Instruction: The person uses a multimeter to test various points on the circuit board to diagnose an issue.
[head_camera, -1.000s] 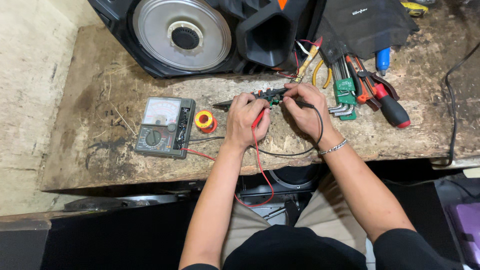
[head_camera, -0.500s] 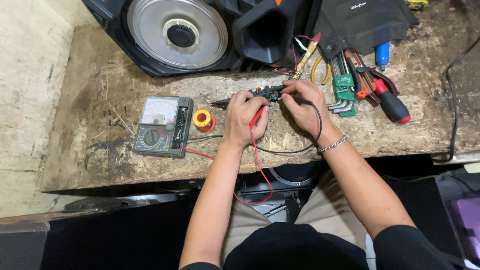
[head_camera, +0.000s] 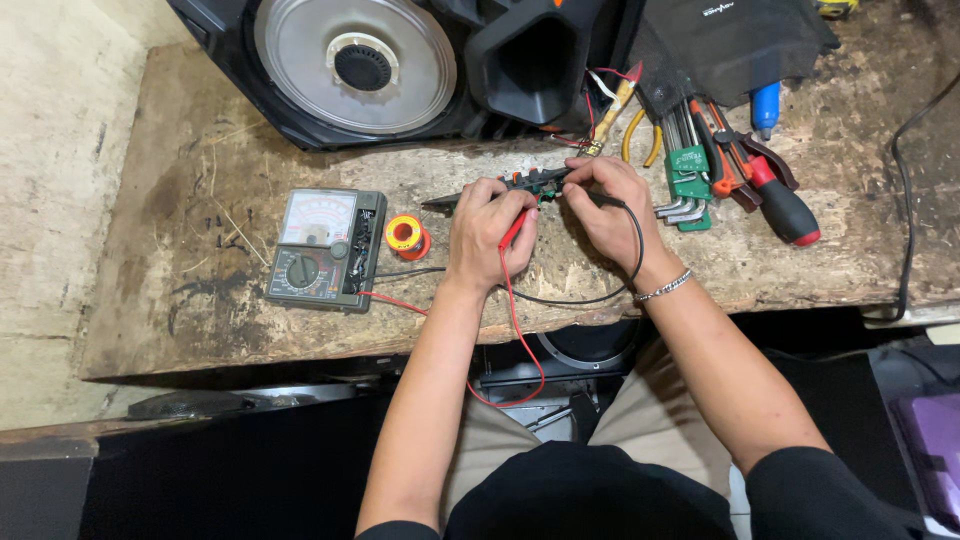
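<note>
My left hand (head_camera: 487, 228) grips a red test probe (head_camera: 514, 229) whose red lead (head_camera: 515, 330) loops down off the bench. My right hand (head_camera: 605, 205) holds a black probe, its black lead (head_camera: 636, 235) curving around the wrist. Both tips press on a small dark circuit board (head_camera: 535, 180) lying between the hands. The leads run left to a grey analog multimeter (head_camera: 326, 249) lying flat on the worn wooden bench (head_camera: 200, 300).
An orange solder spool (head_camera: 406, 236) sits beside the meter. A black speaker box with a silver cone (head_camera: 355, 62) stands at the back. Hex keys (head_camera: 688, 170), a red-handled screwdriver (head_camera: 780, 200) and pliers lie at the right, under a black pouch (head_camera: 730, 40).
Both hands stay on the board with the probes; only the view has shifted slightly.
</note>
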